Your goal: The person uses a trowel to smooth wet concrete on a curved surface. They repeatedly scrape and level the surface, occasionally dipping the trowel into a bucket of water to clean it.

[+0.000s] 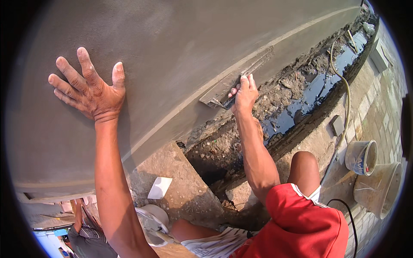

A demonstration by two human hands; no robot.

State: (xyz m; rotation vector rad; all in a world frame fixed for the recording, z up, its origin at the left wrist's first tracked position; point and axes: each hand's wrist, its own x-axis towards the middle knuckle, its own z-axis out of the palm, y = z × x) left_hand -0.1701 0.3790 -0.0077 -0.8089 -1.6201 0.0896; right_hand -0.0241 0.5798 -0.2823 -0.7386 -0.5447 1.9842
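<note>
My left hand [92,88] is spread wide, its fingers apart against the grey plastered wall [172,47]. It holds nothing. In my right hand [245,94] is the handle of a plastering trowel [234,79], the fingers wrapped round it. The trowel's long flat blade lies against the lower part of the wall, along a pale raised band [185,105] that runs lengthwise across it. Wet grey mortar smears the blade. Part of the handle is hidden by my fingers.
Along the wall's foot runs a muddy trench with dark water [318,92]. A hose [347,103] crosses its paved side, near two buckets [360,157] [376,189]. A white tile [160,188] and a mortar-smeared bucket [152,221] are close to my legs. Another person [88,238] is at lower left.
</note>
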